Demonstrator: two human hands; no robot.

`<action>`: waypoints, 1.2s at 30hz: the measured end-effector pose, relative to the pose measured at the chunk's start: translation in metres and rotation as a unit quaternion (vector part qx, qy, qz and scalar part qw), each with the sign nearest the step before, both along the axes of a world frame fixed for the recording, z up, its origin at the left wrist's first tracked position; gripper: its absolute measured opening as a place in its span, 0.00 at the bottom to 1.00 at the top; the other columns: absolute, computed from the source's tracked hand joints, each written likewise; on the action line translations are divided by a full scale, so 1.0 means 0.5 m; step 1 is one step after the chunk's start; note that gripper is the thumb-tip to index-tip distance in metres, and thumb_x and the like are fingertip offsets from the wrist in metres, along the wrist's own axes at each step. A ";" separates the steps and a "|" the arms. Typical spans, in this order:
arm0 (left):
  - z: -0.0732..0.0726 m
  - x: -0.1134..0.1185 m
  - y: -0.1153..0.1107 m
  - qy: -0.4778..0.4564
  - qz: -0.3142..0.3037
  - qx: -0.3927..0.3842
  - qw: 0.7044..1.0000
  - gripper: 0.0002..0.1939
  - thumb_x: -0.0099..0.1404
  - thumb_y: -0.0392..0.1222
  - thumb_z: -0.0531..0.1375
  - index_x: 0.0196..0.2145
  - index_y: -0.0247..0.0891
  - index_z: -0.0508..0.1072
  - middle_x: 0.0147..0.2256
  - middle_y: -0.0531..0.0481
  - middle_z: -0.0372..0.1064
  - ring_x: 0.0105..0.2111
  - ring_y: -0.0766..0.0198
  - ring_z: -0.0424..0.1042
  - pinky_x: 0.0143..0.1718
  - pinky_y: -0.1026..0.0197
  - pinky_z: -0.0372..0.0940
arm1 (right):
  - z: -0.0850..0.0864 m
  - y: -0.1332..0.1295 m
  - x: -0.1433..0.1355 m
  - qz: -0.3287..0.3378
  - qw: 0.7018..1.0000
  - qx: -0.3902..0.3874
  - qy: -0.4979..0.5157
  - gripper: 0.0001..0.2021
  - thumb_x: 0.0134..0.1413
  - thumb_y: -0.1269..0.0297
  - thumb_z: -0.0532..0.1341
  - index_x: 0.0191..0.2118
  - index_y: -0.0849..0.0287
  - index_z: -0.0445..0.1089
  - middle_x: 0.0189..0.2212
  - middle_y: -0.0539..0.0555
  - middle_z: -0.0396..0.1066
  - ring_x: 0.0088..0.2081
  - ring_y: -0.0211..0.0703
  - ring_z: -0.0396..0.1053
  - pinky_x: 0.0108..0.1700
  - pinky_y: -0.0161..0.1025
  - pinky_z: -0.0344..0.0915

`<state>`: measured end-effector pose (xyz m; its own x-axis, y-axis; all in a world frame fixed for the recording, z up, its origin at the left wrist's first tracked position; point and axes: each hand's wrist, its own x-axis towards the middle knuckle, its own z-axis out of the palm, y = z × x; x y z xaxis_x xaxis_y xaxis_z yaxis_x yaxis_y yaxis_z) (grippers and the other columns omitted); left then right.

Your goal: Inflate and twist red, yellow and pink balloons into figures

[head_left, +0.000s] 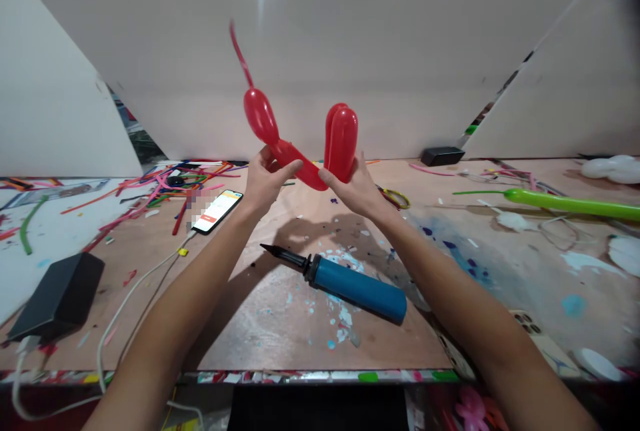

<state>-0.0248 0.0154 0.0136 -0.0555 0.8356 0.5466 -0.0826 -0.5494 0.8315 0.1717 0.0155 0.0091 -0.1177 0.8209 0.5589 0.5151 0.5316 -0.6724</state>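
A long red balloon, twisted into several bubbles, is held up in both hands above the table. Its thin uninflated tail points up and to the left. My left hand grips it near the twist below the upper-left bubble. On the other side, my right hand closes round the base of two upright bubbles standing side by side; some of its fingers are hidden behind them. Below the hands, a blue hand pump with a black nozzle lies on the table.
Left of my hands lie a lit phone with a cable, a black box and a heap of uninflated balloons. A green balloon and a small black block are at right. White panels stand behind the paint-spotted table.
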 end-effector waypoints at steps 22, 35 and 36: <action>-0.012 0.051 -0.038 0.102 0.006 0.051 0.993 0.35 0.56 0.47 0.67 0.60 0.41 0.63 0.59 0.38 0.63 0.57 0.49 0.66 0.53 0.50 0.67 | 0.010 -0.022 -0.010 0.086 0.994 0.062 -0.013 0.11 0.55 0.72 0.54 0.34 0.60 0.74 0.29 0.54 0.75 0.30 0.42 0.68 0.35 0.40 0.63; -0.030 0.048 -0.015 0.077 0.044 0.017 0.996 0.22 0.47 0.29 0.60 0.43 0.36 0.71 0.39 0.47 0.73 0.38 0.59 0.73 0.42 0.56 0.69 | 0.012 -0.037 -0.028 0.082 0.996 0.023 -0.026 0.28 0.39 0.63 0.66 0.50 0.57 0.64 0.44 0.58 0.70 0.38 0.47 0.68 0.39 0.45 0.67; -0.030 0.051 -0.018 0.076 0.042 0.017 0.996 0.22 0.47 0.29 0.60 0.43 0.36 0.72 0.38 0.48 0.73 0.38 0.59 0.73 0.42 0.57 0.69 | 0.015 -0.037 -0.028 0.108 0.994 -0.005 -0.029 0.25 0.38 0.65 0.65 0.47 0.58 0.65 0.42 0.57 0.71 0.37 0.47 0.68 0.39 0.44 0.67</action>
<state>0.0010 0.0064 -0.0015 -0.0388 0.8126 0.5815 0.0904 -0.5767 0.8119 0.1579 -0.0028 0.0165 -0.3229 0.7788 0.5378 0.4278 0.6270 -0.6511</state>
